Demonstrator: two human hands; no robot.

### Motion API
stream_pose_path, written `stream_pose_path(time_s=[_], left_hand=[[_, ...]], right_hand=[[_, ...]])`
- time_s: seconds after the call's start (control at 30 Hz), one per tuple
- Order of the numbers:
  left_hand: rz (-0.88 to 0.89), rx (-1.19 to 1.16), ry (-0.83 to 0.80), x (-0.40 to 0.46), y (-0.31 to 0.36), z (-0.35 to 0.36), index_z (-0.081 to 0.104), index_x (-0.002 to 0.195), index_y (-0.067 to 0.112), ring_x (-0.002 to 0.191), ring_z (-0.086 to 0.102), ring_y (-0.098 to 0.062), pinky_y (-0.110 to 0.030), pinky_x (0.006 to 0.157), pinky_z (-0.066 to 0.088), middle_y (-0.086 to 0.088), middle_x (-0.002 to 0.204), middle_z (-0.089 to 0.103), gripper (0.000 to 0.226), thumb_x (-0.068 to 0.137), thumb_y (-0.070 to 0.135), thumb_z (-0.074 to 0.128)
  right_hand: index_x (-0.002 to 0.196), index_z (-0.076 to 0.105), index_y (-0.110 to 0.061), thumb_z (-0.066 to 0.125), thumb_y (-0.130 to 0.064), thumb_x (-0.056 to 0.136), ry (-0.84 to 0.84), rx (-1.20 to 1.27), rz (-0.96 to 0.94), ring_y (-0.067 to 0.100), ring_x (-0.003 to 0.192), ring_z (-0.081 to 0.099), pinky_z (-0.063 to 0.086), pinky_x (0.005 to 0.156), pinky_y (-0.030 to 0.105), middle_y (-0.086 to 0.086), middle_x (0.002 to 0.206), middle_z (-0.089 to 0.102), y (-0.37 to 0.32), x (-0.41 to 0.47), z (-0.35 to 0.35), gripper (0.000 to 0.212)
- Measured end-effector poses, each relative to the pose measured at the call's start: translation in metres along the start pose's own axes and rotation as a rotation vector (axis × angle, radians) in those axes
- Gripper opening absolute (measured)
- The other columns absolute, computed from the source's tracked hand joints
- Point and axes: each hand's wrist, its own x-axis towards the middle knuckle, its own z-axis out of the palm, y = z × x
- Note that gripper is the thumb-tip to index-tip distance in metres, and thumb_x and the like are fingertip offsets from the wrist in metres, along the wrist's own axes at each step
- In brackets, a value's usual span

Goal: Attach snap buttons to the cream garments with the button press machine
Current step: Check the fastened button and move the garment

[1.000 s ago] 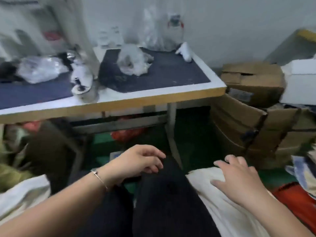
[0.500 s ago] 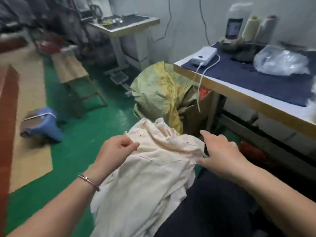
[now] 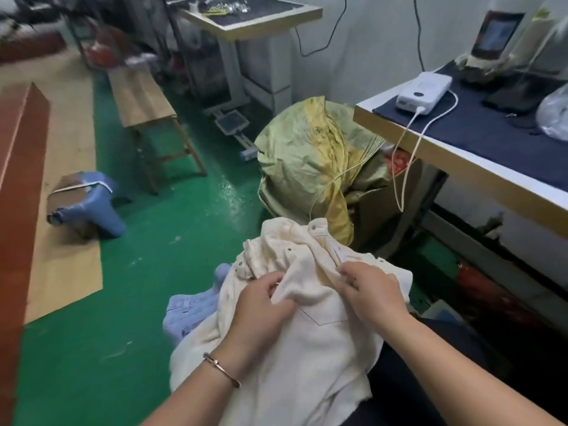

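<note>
A heap of cream garments (image 3: 310, 342) is seen piled over the lap, soft brushed cotton by the look of it, rumpled into thick folds, with small dark metal snaps dotted along the upper placket and a stitched pocket outline on the flat panel below. A fold of that cloth is gripped by the left hand (image 3: 261, 305), fingers curled tight around the bunched edge, a thin rose-gold bangle (image 3: 222, 369) worn at the wrist. Just beside it, another ridge of the fabric is pinched by the right hand (image 3: 373, 295), thumb and fingertips closed narrowly on the seam. A pale blue garment (image 3: 190, 309) is glimpsed tucked under the cream pile on its left side. Behind the heap, a crinkled yellow-green woven sack (image 3: 307, 155) is slumped on the glossy green floor (image 3: 172, 229). To the right, a worktable (image 3: 479, 161) with a wood-coloured edge is topped with dark blue cloth, and a white boxy device (image 3: 423, 92) is rested near its corner, a white cable (image 3: 408, 167) looped down over the edge. A blue plastic stool (image 3: 89, 204) is seen tipped on its side, well apart to the left, beside a plain wooden bench (image 3: 144, 99)
</note>
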Motion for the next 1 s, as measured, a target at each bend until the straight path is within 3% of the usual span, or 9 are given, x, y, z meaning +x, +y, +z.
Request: stream_pose_path(time_s=[0.07, 0.2, 0.33, 0.47, 0.6, 0.7, 0.8, 0.9, 1.0], left_hand=[[-0.014, -0.301, -0.005, 0.000, 0.017, -0.006, 0.077, 0.088, 0.015, 0.076, 0.065, -0.003, -0.017, 0.067, 0.049, 0.007, 0.081, 0.075, 0.036, 0.057, 0.006, 0.060], [-0.122, -0.873, -0.196, 0.004, 0.026, -0.024, 0.076, 0.081, 0.006, 0.071, 0.064, -0.028, -0.032, 0.064, 0.056, -0.015, 0.078, 0.068, 0.043, 0.048, -0.010, 0.054], [-0.218, -1.083, -0.592, -0.001, 0.039, -0.023, 0.073, 0.115, 0.005, 0.103, 0.070, -0.033, -0.041, 0.088, 0.058, -0.019, 0.117, 0.070, 0.051, 0.064, 0.006, 0.078], [-0.351, -0.832, -0.698, -0.021, 0.059, 0.017, 0.076, 0.111, 0.008, 0.098, 0.072, -0.031, -0.038, 0.086, 0.058, -0.020, 0.112, 0.073, 0.050, 0.064, 0.019, 0.089], [-0.398, -0.928, -0.645, -0.032, 0.101, 0.035, 0.073, 0.077, -0.005, 0.064, 0.068, -0.032, -0.031, 0.062, 0.059, -0.021, 0.072, 0.069, 0.026, 0.055, 0.006, 0.068], [-0.164, -1.055, -0.615, -0.044, 0.149, 0.048, 0.074, 0.109, -0.004, 0.095, 0.065, -0.039, -0.048, 0.097, 0.054, -0.033, 0.113, 0.068, 0.053, 0.059, -0.001, 0.057], [0.229, -0.717, -0.598, -0.085, 0.194, 0.083, 0.077, 0.099, 0.019, 0.083, 0.060, -0.027, -0.033, 0.074, 0.054, -0.013, 0.091, 0.069, 0.040, 0.069, 0.003, 0.055], [0.535, -0.347, -0.785, -0.132, 0.227, 0.130, 0.067, 0.108, 0.012, 0.081, 0.061, -0.016, -0.033, 0.076, 0.053, -0.004, 0.090, 0.066, 0.035, 0.078, 0.002, 0.055], [0.673, -0.027, -0.888, -0.160, 0.246, 0.159, 0.054, 0.129, 0.013, 0.110, 0.063, -0.016, -0.042, 0.098, 0.051, -0.006, 0.119, 0.066, 0.046, 0.085, 0.011, 0.065]], right_hand=[[0.085, 0.066, -0.025, 0.055, -0.021, 0.094, 0.129, 0.223, -0.009, 0.018, 0.088, 0.059, 0.044, 0.076, 0.036, -0.009, 0.085, 0.065, 0.004, 0.000, -0.011, 0.015], [0.073, 0.059, -0.021, 0.050, -0.022, 0.100, 0.413, 0.763, 0.105, 0.012, 0.063, 0.050, 0.040, 0.061, 0.032, -0.009, 0.065, 0.056, 0.016, -0.003, -0.068, 0.029], [0.072, 0.065, -0.023, 0.051, -0.022, 0.099, 0.392, 1.254, 0.019, 0.007, 0.062, 0.055, 0.047, 0.059, 0.019, -0.005, 0.069, 0.062, 0.010, -0.019, -0.131, 0.031], [0.075, 0.067, -0.025, 0.059, -0.030, 0.090, 0.250, 1.232, -0.029, 0.009, 0.064, 0.057, 0.049, 0.061, 0.022, -0.003, 0.072, 0.064, 0.003, -0.046, -0.155, 0.018], [0.087, 0.066, -0.027, 0.052, -0.030, 0.099, 0.364, 0.681, 0.157, 0.018, 0.073, 0.061, 0.050, 0.069, 0.037, 0.001, 0.078, 0.067, 0.024, -0.081, -0.162, 0.019], [0.102, 0.059, -0.031, 0.046, -0.072, 0.081, 0.229, 0.578, 0.381, 0.022, 0.076, 0.070, 0.059, 0.068, 0.044, 0.002, 0.085, 0.070, 0.030, -0.120, -0.182, 0.048], [0.105, 0.065, -0.024, 0.056, -0.093, 0.047, -0.111, 1.019, 0.289, 0.026, 0.070, 0.073, 0.056, 0.049, 0.032, 0.010, 0.085, 0.074, 0.024, -0.159, -0.206, 0.091], [0.091, 0.076, -0.020, 0.083, -0.059, 0.055, 0.104, 1.312, 0.106, 0.023, 0.074, 0.072, 0.056, 0.057, 0.027, 0.011, 0.084, 0.074, 0.027, -0.195, -0.228, 0.054], [0.100, 0.073, -0.003, 0.074, -0.015, 0.056, 0.251, 1.624, 0.210, 0.034, 0.080, 0.072, 0.058, 0.061, 0.039, 0.021, 0.091, 0.072, 0.053, -0.223, -0.242, 0.046]])
